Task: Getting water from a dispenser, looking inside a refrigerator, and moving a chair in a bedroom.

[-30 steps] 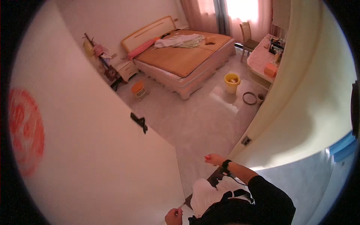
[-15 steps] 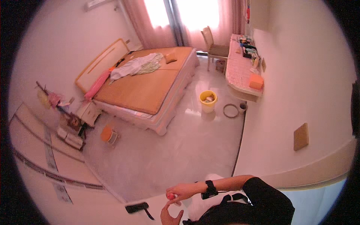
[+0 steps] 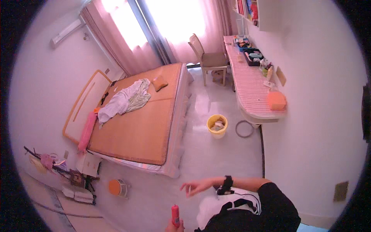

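Note:
At the lower edge, my left hand (image 3: 175,227) is closed round a slim red tube-shaped thing (image 3: 175,215) with a small dark tip, held upright. Its exact kind I cannot make out. Up and to the right of it, apart from the tube, my right hand (image 3: 196,187) reaches leftward with its fingers spread and nothing in them. A black band with a small device (image 3: 225,185) sits on my right wrist, and a cable runs from it.
A bed (image 3: 147,131) with an orange mat stands ahead on the left. Near its corner is an orange-topped stool (image 3: 115,187). A yellow-rimmed bin (image 3: 217,133) and a grey ring (image 3: 244,129) lie ahead, beside the desk (image 3: 251,89) and chair (image 3: 212,60).
My hands were close together at the red thing; now my right hand is off it, fingers spread, while the left holds it upright. The view has moved farther into the room.

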A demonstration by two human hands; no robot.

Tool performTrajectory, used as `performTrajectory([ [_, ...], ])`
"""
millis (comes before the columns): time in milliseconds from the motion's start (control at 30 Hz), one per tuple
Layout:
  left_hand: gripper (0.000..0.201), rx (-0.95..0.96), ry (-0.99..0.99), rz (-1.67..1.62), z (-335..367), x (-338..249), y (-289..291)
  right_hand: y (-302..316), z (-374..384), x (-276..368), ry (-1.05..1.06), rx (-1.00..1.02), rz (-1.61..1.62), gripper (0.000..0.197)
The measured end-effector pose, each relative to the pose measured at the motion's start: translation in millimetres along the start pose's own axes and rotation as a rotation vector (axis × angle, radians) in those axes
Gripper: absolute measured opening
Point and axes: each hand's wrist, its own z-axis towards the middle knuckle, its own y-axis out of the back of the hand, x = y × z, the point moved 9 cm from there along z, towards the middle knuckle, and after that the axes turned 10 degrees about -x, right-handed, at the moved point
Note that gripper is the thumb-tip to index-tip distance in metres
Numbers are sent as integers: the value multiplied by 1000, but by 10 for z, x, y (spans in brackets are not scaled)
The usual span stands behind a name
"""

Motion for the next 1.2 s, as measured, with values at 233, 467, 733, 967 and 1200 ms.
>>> performTrajectory([
  [233,45,12,-120,-45,1614,-914,110,2718,816,-441,-212,-550,36,35],
  [467,52,376,63,13,3836,-2226,460,5131,101,-1646,-526,-1083,-4,29],
  [733,31,293,-459,127,6065,-3585,190,5564,-1410,-2138,-850,-1663,185,36],
  [967,47,850,310,-1063,6977,-5332,13,6702,-1322,-2810,-1221,-905,-589,29],
  [1200,38,704,-260,188,8697,-5541,-550,9503,-141,-1304,-755,-1804,-557,50],
])
